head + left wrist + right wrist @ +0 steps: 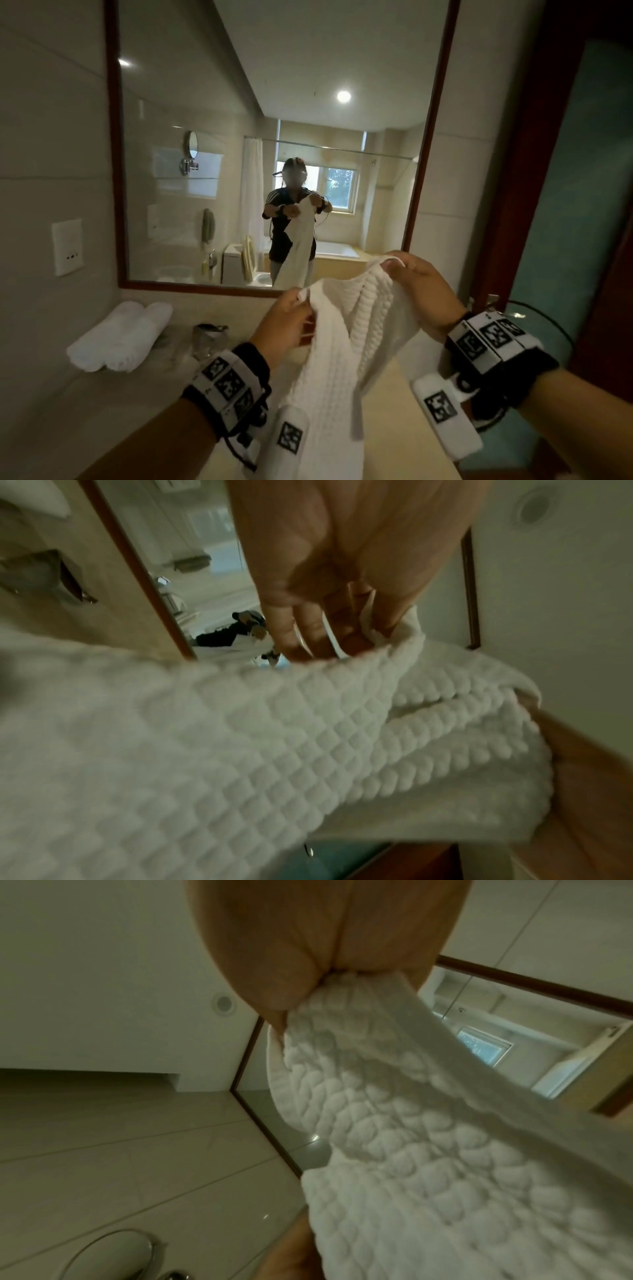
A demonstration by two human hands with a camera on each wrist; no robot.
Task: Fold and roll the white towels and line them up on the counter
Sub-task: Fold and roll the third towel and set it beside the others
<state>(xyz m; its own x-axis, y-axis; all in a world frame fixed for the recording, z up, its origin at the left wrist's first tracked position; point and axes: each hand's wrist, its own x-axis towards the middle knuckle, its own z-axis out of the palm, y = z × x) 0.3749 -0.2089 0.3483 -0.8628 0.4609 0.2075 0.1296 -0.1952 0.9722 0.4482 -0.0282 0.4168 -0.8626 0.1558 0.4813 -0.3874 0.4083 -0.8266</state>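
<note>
A white waffle-weave towel (342,346) hangs in the air above the counter, held up by both hands. My left hand (291,318) pinches its upper left corner, and my right hand (411,281) grips the upper right corner a bit higher. The cloth sags between them and drops toward the counter. In the left wrist view the fingers (308,631) curl over the towel (274,750) edge. In the right wrist view the hand (308,974) bunches the towel (394,1137). Two rolled white towels (120,337) lie side by side on the counter at the left.
A wood-framed mirror (274,144) covers the wall ahead. The beige counter (387,404) runs below it, with a glass tumbler (205,337) near the rolled towels. A wall switch plate (67,246) sits left, a dark door frame (534,171) right.
</note>
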